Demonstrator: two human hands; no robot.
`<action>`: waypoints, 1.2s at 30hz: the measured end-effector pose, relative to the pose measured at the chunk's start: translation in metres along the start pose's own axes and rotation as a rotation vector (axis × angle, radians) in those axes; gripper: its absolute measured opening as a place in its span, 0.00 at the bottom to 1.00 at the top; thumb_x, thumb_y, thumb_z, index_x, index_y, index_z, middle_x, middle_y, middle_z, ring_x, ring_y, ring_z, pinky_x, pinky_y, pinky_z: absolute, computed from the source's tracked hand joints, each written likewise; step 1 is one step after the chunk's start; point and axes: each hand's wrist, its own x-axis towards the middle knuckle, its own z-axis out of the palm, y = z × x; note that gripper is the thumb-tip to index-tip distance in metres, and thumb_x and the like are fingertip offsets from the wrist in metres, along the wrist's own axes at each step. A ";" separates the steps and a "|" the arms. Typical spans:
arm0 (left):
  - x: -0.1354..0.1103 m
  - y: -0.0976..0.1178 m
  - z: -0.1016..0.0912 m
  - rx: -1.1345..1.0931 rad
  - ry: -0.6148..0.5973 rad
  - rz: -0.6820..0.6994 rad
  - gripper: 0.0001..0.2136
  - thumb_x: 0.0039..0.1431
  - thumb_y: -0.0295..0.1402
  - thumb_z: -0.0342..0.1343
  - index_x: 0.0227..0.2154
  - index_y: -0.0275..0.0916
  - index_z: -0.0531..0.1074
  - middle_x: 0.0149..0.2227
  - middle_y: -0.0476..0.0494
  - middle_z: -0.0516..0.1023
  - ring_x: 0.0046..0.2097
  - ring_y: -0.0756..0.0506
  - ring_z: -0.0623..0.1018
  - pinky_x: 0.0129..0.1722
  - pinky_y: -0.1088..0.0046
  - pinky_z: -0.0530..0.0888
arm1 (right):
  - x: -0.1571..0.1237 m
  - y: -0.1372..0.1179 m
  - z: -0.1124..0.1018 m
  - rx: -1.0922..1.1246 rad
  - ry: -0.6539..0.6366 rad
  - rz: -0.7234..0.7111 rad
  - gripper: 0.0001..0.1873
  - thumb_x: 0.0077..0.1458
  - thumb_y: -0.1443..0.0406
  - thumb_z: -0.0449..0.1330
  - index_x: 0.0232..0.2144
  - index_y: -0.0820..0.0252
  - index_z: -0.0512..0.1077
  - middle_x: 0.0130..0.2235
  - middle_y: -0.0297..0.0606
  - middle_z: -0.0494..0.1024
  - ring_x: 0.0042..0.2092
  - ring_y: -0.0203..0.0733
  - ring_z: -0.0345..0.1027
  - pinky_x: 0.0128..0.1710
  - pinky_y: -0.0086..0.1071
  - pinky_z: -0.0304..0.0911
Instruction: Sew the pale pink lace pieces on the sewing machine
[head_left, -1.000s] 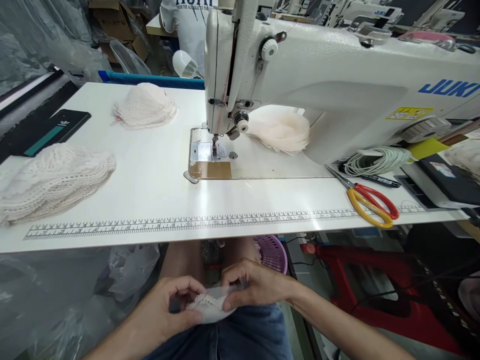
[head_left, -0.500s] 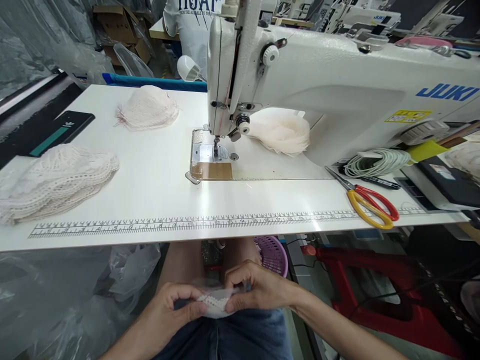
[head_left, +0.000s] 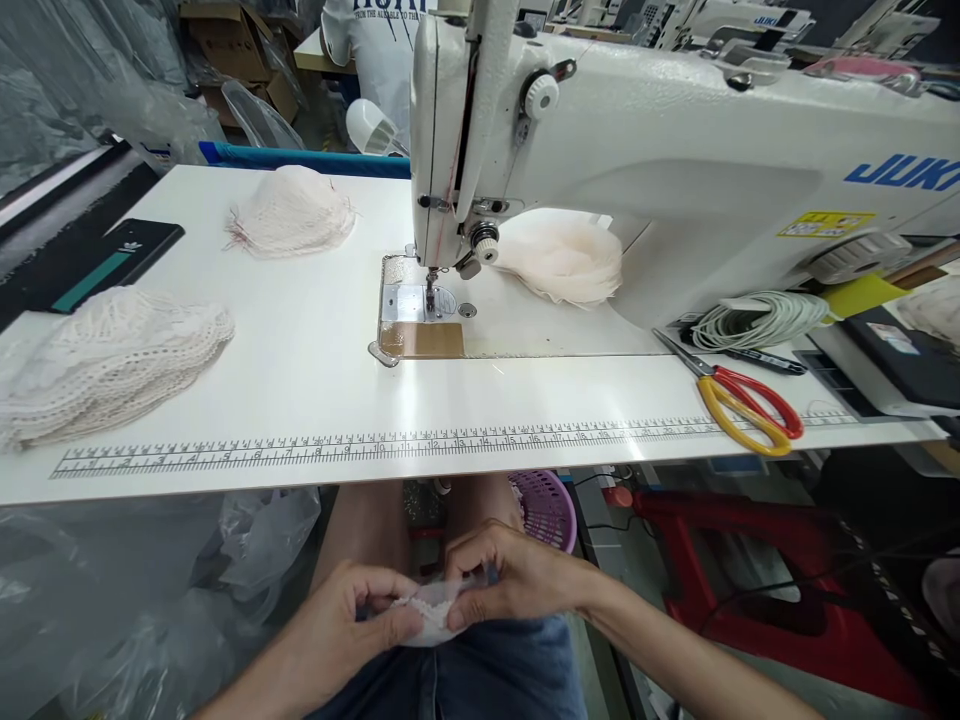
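Observation:
Over my lap, below the table's front edge, a small piece of sheer white fabric with lace trim [head_left: 433, 612] is stretched between my two hands. My left hand [head_left: 371, 612] pinches its left side between thumb and fingers. On the other side my right hand [head_left: 495, 578] grips it, thumb below and curled fingers above. Part of the fabric is hidden behind the fingers. Above, on the white table, stands a JUKI sewing machine [head_left: 645, 150], its presser foot [head_left: 430, 290] over the metal plate with no fabric under it.
Stacks of white lace fabric [head_left: 112, 360], pinkish pieces [head_left: 296, 212] and cream pieces [head_left: 566, 258] lie on the table. Scissors [head_left: 739, 400], coiled cord [head_left: 757, 320] and a dark phone-like item [head_left: 112, 265] are there too. Below are a purple basket [head_left: 547, 510] and a red stool [head_left: 750, 560].
My left hand has shifted slightly right, nearer to my right hand, and the fabric between them looks more bunched. The camera view has tilted a little.

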 end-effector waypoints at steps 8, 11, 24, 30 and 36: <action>-0.001 -0.006 -0.002 -0.172 -0.054 -0.027 0.22 0.50 0.51 0.57 0.28 0.33 0.77 0.21 0.51 0.67 0.27 0.52 0.59 0.27 0.77 0.56 | -0.002 0.004 -0.001 0.028 -0.022 0.008 0.20 0.47 0.53 0.65 0.30 0.67 0.75 0.28 0.33 0.71 0.29 0.32 0.62 0.27 0.23 0.56; -0.005 -0.011 -0.006 -0.243 -0.058 -0.070 0.20 0.49 0.50 0.59 0.31 0.34 0.78 0.26 0.48 0.71 0.30 0.50 0.64 0.30 0.77 0.59 | -0.002 0.003 -0.001 0.023 -0.032 -0.023 0.18 0.48 0.54 0.65 0.30 0.66 0.75 0.29 0.33 0.71 0.30 0.33 0.64 0.29 0.24 0.58; -0.004 0.000 -0.012 0.138 0.008 -0.108 0.13 0.47 0.44 0.60 0.24 0.39 0.79 0.23 0.51 0.71 0.30 0.48 0.67 0.30 0.78 0.60 | 0.009 -0.006 0.003 -0.122 -0.099 -0.079 0.15 0.51 0.57 0.63 0.32 0.65 0.74 0.29 0.31 0.70 0.30 0.32 0.63 0.30 0.23 0.57; -0.004 -0.013 -0.015 -0.044 -0.023 -0.070 0.17 0.47 0.46 0.60 0.26 0.35 0.78 0.20 0.52 0.67 0.26 0.51 0.61 0.26 0.78 0.57 | 0.011 -0.007 0.006 -0.183 -0.042 -0.083 0.14 0.50 0.57 0.64 0.30 0.64 0.74 0.28 0.31 0.70 0.30 0.33 0.64 0.30 0.24 0.59; -0.012 -0.012 -0.020 0.045 -0.014 -0.055 0.15 0.44 0.45 0.62 0.25 0.37 0.79 0.21 0.52 0.66 0.28 0.50 0.60 0.27 0.78 0.54 | 0.017 -0.008 0.008 -0.214 -0.097 -0.077 0.10 0.51 0.61 0.63 0.29 0.64 0.73 0.26 0.30 0.68 0.28 0.31 0.62 0.28 0.23 0.56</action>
